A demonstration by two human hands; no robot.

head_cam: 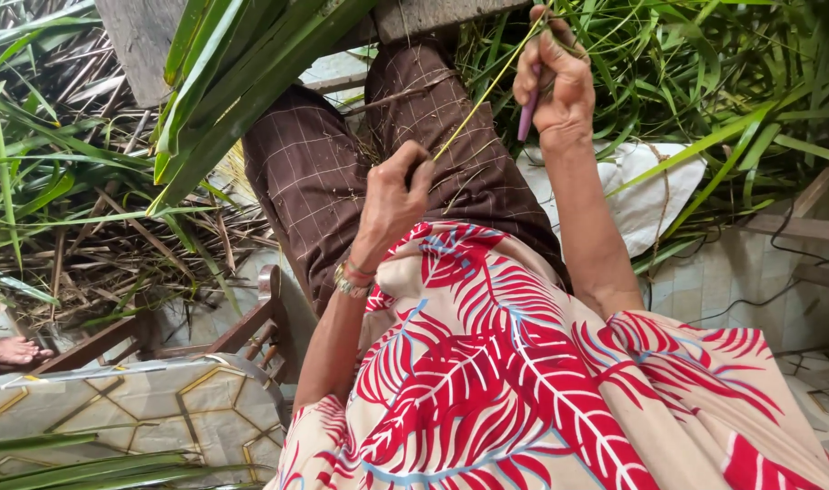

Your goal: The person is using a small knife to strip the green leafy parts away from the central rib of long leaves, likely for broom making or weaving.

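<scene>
Two hands: left hand (394, 195), right hand (552, 83). One thin leaf strip (480, 100) between them. One purple tool (529, 113). One bangle (351, 278). One white sack (646, 195). One bare foot (13, 349) at left edge. One wooden plank (137, 36). Green leaves (242, 77): too many to count.

No labels, signs or screens anywhere here; the nearest thing to a package is a crumpled white sack (646, 195) lying right among the green leaves.

Pale tiled floor (705, 286), wooden chair (255, 331), green leaves (60, 181) heaped all around.
</scene>
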